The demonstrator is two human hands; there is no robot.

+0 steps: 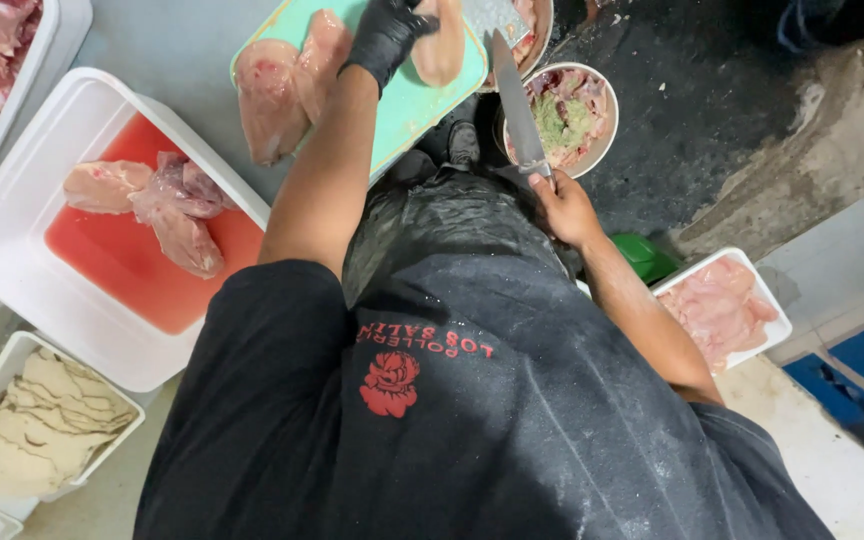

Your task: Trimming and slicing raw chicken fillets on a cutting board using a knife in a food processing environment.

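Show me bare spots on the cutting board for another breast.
Bare green on the board lies along its near edge, right of the left hand. The far left is crowded with breasts; a knife borders the right.

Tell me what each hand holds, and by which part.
The right hand grips a knife by its handle, blade pointing away. The gloved left hand presses on a raw chicken piece on the green cutting board.

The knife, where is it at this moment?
In the head view, the knife is in the bare right hand, right of the green cutting board, its blade over a bowl of scraps.
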